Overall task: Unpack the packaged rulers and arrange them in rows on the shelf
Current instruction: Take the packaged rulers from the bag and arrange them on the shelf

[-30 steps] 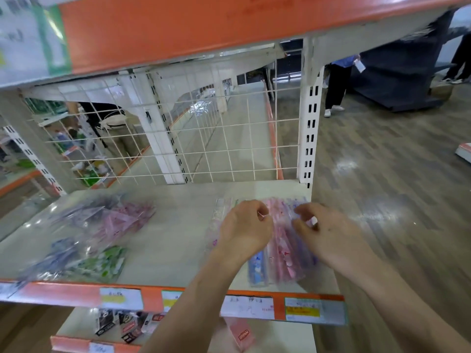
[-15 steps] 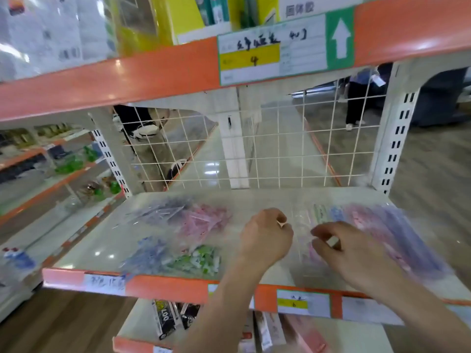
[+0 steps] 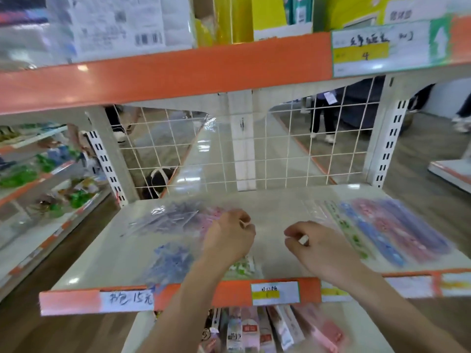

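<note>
Both hands hover mid-shelf. Left hand point(image 3: 229, 240) and right hand point(image 3: 318, 248) are each curled thumb-to-finger. Pinching clear film? Can't tell. Bagged rulers point(image 3: 165, 220) lie just left of the left hand, which is nearer. The coloured ruler row point(image 3: 382, 233) runs back-to-front by the pale shelf's point(image 3: 102, 250) right edge. Wire grid point(image 3: 280, 154) behind, wooden floor point(image 3: 420, 174) beyond.

Shelf point(image 3: 267, 205) glossy ptd metal; ruler pkgs point(image 3: 382, 233) clear shiny plastic.

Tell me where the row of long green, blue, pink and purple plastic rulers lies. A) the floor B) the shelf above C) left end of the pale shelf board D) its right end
D: the long plastic rulers lie side by side on the pale shelf board, to the right of the person's right hand.
</note>
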